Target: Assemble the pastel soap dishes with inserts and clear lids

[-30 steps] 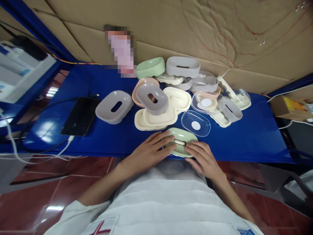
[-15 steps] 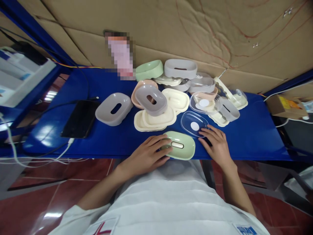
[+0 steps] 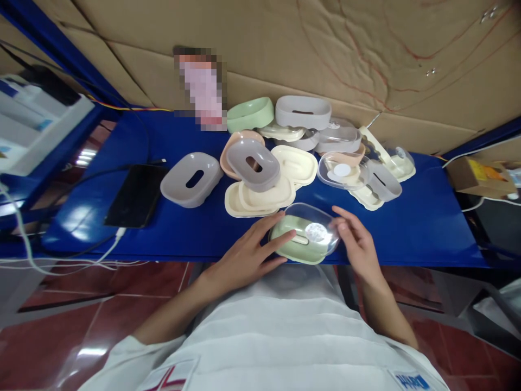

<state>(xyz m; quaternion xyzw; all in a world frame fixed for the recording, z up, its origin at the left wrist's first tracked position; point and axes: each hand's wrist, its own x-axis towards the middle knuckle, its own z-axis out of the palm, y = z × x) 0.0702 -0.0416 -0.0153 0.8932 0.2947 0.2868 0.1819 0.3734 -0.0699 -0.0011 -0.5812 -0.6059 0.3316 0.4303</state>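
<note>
A light green soap dish [image 3: 296, 252] with an oval slot lies at the table's front edge. My left hand [image 3: 258, 243] is round its left end, with fingers over the rim and inside and the thumb on the near side. Tilted over the dish is a clear plastic lid [image 3: 299, 210] with a round white sticker [image 3: 318, 232]. My right hand [image 3: 359, 247] grips the lid's right edge between fingertips and thumb. Whether the lid touches the dish's rim all round, I cannot tell.
Behind my hands lie cream trays [image 3: 264, 194], a grey dish [image 3: 253, 165], another grey dish [image 3: 191, 179] and a clear lid [image 3: 342, 170]. A black tablet [image 3: 134, 195] with cables lies on the left of the blue table [image 3: 427, 228]. Cardboard [image 3: 285, 49] backs it.
My right hand has lifted the clear lid off the table and brought it left over the green dish. My left hand stays at the dish's left end, its fingers shifted slightly.
</note>
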